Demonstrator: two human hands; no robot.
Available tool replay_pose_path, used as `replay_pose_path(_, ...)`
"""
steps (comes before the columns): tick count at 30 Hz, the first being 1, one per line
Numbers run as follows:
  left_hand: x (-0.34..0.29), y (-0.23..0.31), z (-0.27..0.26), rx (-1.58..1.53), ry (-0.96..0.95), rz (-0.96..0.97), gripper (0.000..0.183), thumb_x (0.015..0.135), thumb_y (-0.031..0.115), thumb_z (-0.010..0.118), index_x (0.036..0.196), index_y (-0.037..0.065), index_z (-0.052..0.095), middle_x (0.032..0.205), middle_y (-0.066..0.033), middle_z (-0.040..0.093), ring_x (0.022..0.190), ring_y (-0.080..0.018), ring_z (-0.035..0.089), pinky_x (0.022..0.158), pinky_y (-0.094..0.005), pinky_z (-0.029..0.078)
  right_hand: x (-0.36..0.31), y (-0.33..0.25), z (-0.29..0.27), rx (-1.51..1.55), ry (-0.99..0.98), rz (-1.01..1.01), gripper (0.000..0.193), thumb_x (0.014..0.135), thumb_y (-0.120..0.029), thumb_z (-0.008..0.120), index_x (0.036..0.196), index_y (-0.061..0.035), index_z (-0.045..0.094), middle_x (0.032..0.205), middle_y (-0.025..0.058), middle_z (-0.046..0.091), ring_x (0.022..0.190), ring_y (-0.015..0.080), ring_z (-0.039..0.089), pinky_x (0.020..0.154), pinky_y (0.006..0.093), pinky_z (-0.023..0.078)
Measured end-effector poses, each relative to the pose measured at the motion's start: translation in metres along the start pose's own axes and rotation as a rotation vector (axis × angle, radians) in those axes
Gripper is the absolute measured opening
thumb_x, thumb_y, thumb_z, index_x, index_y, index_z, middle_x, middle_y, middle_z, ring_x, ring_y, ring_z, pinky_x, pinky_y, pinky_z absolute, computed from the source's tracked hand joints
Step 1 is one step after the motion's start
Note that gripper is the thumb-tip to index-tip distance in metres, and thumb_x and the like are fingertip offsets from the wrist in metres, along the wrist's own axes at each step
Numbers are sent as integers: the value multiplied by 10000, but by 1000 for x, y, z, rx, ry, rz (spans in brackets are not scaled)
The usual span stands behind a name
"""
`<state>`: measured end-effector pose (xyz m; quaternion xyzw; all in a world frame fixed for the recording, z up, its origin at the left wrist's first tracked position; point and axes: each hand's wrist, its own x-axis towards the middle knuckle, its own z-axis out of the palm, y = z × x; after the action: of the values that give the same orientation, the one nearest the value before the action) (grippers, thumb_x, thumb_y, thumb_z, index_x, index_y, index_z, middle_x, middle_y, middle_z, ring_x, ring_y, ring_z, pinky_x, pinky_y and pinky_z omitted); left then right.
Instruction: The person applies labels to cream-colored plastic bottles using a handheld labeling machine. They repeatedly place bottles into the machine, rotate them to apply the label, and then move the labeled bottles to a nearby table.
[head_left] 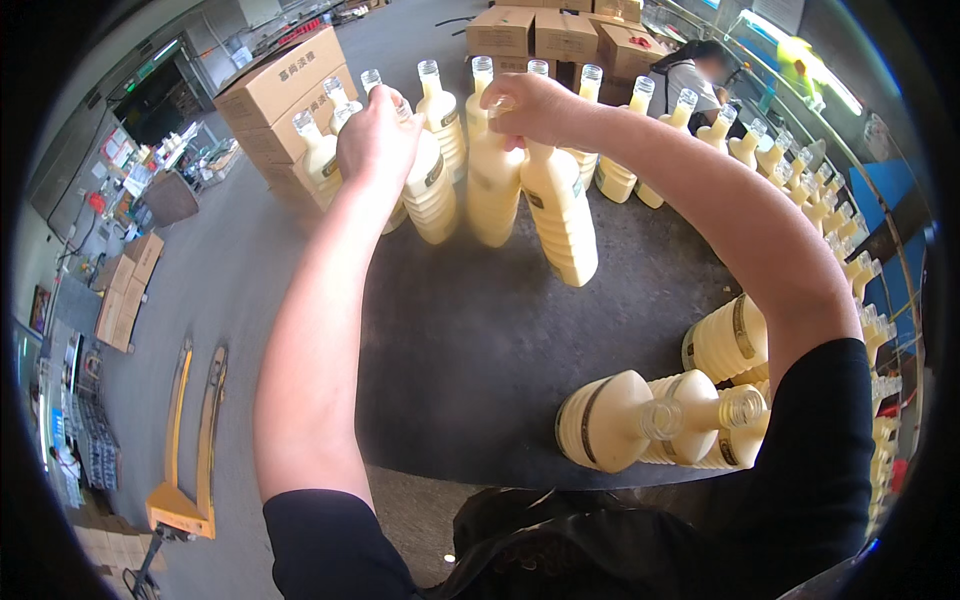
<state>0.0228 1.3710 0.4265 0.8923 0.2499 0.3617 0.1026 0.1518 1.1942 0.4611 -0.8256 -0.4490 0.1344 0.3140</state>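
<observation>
The table (460,340) lies open midway; bottles (561,215) block far and right sides.

Their top (600,560) is black, with dark folds at the front. Short black sleeves (335,545) leave the forearms (310,370), left hand (378,140) and right hand (545,105) bare.

A row of bottles (490,192) stands along the far edge of the table (480,380), a bottle cluster (690,395) at its near right corner. Stacked cartons (290,90) rise behind the row's left end, further cartons (565,38) behind its middle. Left of the table, a pallet truck (182,508) rests on the floor (215,290).
</observation>
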Motion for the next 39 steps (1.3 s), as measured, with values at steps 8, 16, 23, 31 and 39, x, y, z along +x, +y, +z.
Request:
replay_pose_path(8,28,-21,40,31,-56,40,358,865,319,763,1081,107,572,922,-142,719,903,-342,705,795,-446,546,27,-6,16,4,6,54,318,907,-129,661,1221,-92,625,904,72,732,777,135,739,722,295,580)
replay_pose_path(16,44,-31,49,49,-132,2,427,865,384,762,1142,112,583,967,-137,725,964,-334,700,839,-443,544,37,7,12,10,54,-33,474,932,-164,683,1367,-44,538,991,106,731,867,155,732,776,298,579)
replay_pose_path(23,35,10,43,47,187,366,561,931,448,655,1321,71,513,1031,-208,695,953,-398,686,851,-476,543,35,40,6,29,218,-27,413,944,-223,675,1286,-8,586,1004,113,729,882,181,723,819,305,571)
replay_pose_path(31,33,33,68,-80,-276,162,370,879,349,728,1197,196,614,1029,-150,731,1013,-337,701,857,-435,541,20,66,-17,-356,81,15,510,759,-339,840,1156,-55,694,959,136,727,846,219,709,757,351,569)
replay_pose_path(39,50,3,97,-142,-207,381,461,923,397,680,1313,181,562,1101,-191,706,1045,-381,680,873,-471,521,95,76,1,-631,-7,80,447,780,-455,808,1055,-109,738,805,66,730,722,199,709,703,359,576)
